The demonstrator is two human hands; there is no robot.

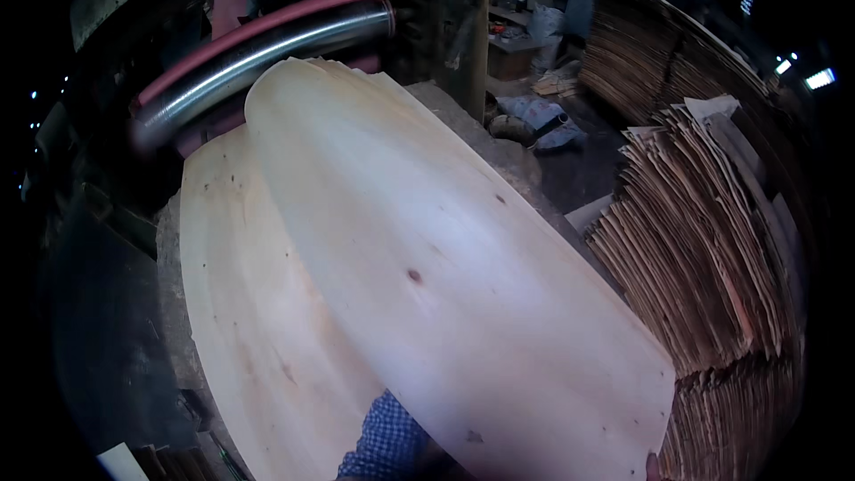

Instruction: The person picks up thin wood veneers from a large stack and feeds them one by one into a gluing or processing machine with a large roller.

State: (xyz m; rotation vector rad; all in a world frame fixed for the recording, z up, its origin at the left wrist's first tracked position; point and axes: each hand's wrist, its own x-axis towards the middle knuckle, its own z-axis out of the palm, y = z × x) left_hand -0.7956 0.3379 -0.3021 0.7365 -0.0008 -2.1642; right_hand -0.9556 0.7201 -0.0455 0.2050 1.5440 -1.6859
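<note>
A large pale wood veneer sheet [499, 294] with dark knots slants across the middle, its near end raised and its far end by the rollers. Beneath it on the left lies another veneer sheet [240, 294]. My left forearm in a blue checked sleeve [385, 441] passes under the upper sheet, which hides the hand. At the sheet's near right corner, a bit of my right hand [653, 466] shows, gripping the edge; the rest is out of sight.
Beyond the sheets lies a shiny metal roller [267, 53] with a red roller [258, 22] behind it. Tall stacks of brown veneer [695, 240] stand close on the right. Farther back are a post [468, 36] and bundled sacks [543, 120] on the floor.
</note>
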